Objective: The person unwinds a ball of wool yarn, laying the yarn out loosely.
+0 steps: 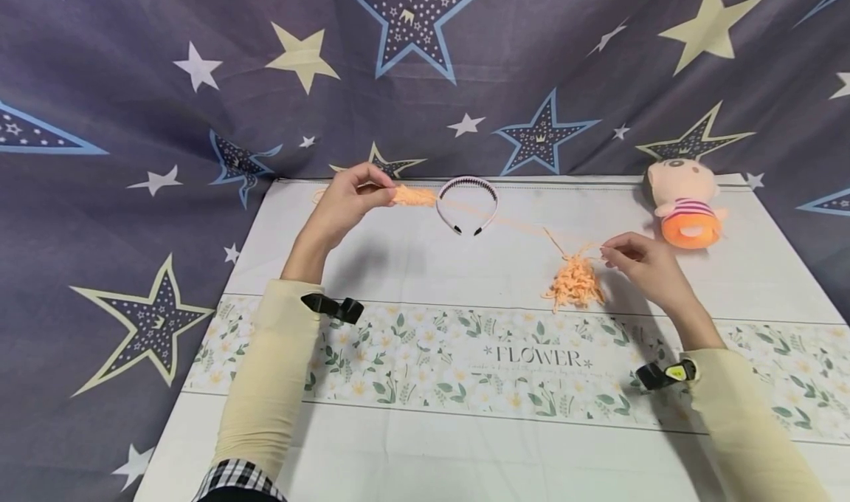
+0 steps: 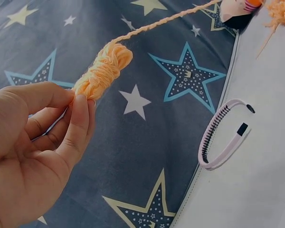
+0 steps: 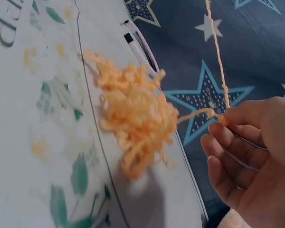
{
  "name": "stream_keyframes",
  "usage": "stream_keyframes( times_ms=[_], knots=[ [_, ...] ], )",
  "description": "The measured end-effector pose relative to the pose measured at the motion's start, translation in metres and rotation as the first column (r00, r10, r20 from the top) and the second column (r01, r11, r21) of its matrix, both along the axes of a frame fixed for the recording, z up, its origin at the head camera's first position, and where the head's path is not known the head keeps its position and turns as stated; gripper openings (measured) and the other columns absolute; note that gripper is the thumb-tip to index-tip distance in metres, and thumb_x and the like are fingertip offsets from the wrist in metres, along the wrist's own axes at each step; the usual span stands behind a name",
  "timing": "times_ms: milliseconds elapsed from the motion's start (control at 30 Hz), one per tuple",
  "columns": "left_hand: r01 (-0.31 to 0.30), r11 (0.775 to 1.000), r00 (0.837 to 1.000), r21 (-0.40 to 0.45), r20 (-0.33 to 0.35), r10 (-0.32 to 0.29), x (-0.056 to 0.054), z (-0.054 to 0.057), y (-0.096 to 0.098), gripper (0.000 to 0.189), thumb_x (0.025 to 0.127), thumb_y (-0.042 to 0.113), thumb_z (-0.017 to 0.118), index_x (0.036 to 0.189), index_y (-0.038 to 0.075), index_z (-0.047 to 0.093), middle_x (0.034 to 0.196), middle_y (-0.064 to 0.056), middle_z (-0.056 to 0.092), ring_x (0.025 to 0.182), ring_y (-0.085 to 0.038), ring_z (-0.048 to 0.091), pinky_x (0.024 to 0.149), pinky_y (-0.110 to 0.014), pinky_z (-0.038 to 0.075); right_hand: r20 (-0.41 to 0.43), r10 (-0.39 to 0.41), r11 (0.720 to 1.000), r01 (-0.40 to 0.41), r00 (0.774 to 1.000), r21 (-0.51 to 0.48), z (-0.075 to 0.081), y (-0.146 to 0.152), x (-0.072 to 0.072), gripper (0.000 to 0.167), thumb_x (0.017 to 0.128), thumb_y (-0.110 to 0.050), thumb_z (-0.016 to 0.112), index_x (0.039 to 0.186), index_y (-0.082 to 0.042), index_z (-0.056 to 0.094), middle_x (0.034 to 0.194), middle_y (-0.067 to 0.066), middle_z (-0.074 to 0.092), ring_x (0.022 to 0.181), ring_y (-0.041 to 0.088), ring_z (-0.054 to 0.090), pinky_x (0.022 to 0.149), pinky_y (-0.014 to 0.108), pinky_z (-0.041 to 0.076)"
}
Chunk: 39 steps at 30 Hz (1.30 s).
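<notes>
1. Yarn bundle (image 2: 103, 71), orange and wrapped round its middle, is up above the surface (image 1: 412, 443), one end pinched between the thumb and fingers of your left hand (image 1: 348, 196). With so little of it gripped, a sharp tug could likely pull it free or let its wraps slide off.
2. Your right hand (image 1: 644, 262) pinches the strand (image 3: 218, 57) that stretches across to that bundle. If you draw it much tighter, it may slip through your fingertips; if you let it sag, it may twist on itself.
3. A loose pile (image 1: 576, 282) of the same yarn is just beside your right hand, joined to your fingertips by a short length. Whether it hangs or rests cannot be told. Pulling fast from it could cinch its crossed loops into a snarl.
4. A small lump (image 3: 211, 113) shows right by your right fingertips, knot or kink, unclear which; tension would probably harden it.
5. The headband (image 1: 468, 180) lies near the far edge, between your hands. Dropping the strand there could snag its inner teeth.
6. The plush toy (image 1: 684, 184) lies beyond your right hand; a wide outward sweep might knock it.
</notes>
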<state>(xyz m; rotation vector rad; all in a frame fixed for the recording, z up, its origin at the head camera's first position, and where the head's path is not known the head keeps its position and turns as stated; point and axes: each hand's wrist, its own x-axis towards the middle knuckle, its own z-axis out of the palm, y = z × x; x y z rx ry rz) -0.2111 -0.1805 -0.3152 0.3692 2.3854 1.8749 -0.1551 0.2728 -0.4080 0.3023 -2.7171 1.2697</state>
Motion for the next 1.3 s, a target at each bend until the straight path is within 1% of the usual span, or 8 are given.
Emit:
stream_keyframes(
  times_ms=[167,300,400,567,733,900,1067,1300],
  knots=[
    [0.001,1.000,1.000,-0.012,-0.002,-0.001,0.000,-0.001,0.000,0.010,0.089,0.005,0.066,0.097,0.003,0.061,0.099,-0.002,0.063,0.085,-0.015,0.065,0.088,-0.032,0.054,0.002,0.003,0.998,-0.003,1.000,0.057,0.007,-0.019,-0.006,0.018,0.095,-0.018,0.060,0.101,-0.003,0.068,0.092,0.016,0.068,0.074,0.010,0.060,0.060,0.014,0.045],
    [0.004,1.000,1.000,-0.010,-0.007,-0.005,0.001,-0.001,0.001,0.009,0.089,0.006,0.066,0.096,0.004,0.061,0.098,-0.002,0.063,0.085,-0.015,0.065,0.088,-0.031,0.054,0.037,-0.015,0.998,0.012,0.999,0.068,0.014,-0.036,-0.012,0.019,0.095,-0.024,0.060,0.102,-0.007,0.067,0.091,0.012,0.068,0.074,0.010,0.058,0.060,0.017,0.045],
    [0.010,1.000,1.000,-0.001,-0.011,-0.010,0.002,-0.001,0.001,0.007,0.089,0.005,0.066,0.094,0.006,0.061,0.097,-0.002,0.063,0.085,-0.015,0.065,0.086,-0.030,0.054,0.023,-0.010,0.999,0.009,1.000,0.042,0.019,-0.051,-0.019,0.019,0.095,-0.025,0.061,0.102,-0.008,0.067,0.091,0.011,0.068,0.073,0.005,0.057,0.062,0.017,0.045],
    [0.022,1.000,1.000,0.013,-0.009,-0.022,0.002,-0.002,0.003,0.006,0.089,0.004,0.066,0.092,0.006,0.061,0.095,-0.002,0.063,0.084,-0.014,0.065,0.084,-0.029,0.055,-0.034,0.041,0.998,-0.042,0.999,-0.040,0.030,-0.084,-0.030,0.019,0.094,-0.024,0.062,0.103,-0.008,0.067,0.095,0.009,0.068,0.076,0.005,0.058,0.064,0.016,0.047],
    [0.035,0.999,0.999,0.025,-0.014,-0.035,0.002,-0.003,0.005,0.007,0.088,0.002,0.065,0.091,0.007,0.061,0.095,-0.003,0.062,0.081,-0.013,0.065,0.083,-0.029,0.055,-0.071,0.123,0.983,-0.131,0.990,-0.125,0.042,-0.124,-0.036,0.019,0.093,-0.021,0.064,0.105,-0.007,0.067,0.101,0.008,0.069,0.082,0.012,0.060,0.072,0.019,0.050],
    [0.039,0.999,0.999,0.033,-0.017,-0.038,0.001,-0.004,0.007,0.008,0.089,0.000,0.064,0.089,0.008,0.061,0.095,-0.003,0.062,0.080,-0.012,0.065,0.081,-0.028,0.055,-0.087,0.224,0.961,-0.235,0.971,-0.148,0.048,-0.160,-0.039,0.022,0.093,-0.021,0.064,0.110,-0.008,0.067,0.103,0.007,0.070,0.086,0.017,0.063,0.079,0.028,0.054],
    [0.044,0.999,0.999,0.024,-0.018,-0.044,0.002,-0.004,0.007,0.006,0.089,0.001,0.064,0.091,0.006,0.061,0.096,-0.003,0.061,0.080,-0.012,0.065,0.082,-0.028,0.055,-0.081,0.264,0.949,-0.274,0.961,-0.156,0.050,-0.187,-0.039,0.023,0.093,-0.023,0.064,0.110,-0.009,0.068,0.104,0.005,0.070,0.084,0.016,0.063,0.076,0.030,0.054],
    [0.046,0.999,0.999,0.006,-0.024,-0.046,0.002,-0.003,0.008,0.006,0.090,0.002,0.064,0.094,0.004,0.061,0.100,-0.004,0.061,0.082,-0.014,0.065,0.084,-0.032,0.055,-0.090,0.248,0.947,-0.261,0.965,-0.188,0.052,-0.205,-0.038,0.016,0.092,-0.023,0.065,0.099,-0.010,0.070,0.089,0.006,0.069,0.076,0.014,0.060,0.067,0.031,0.052]
  ],
)
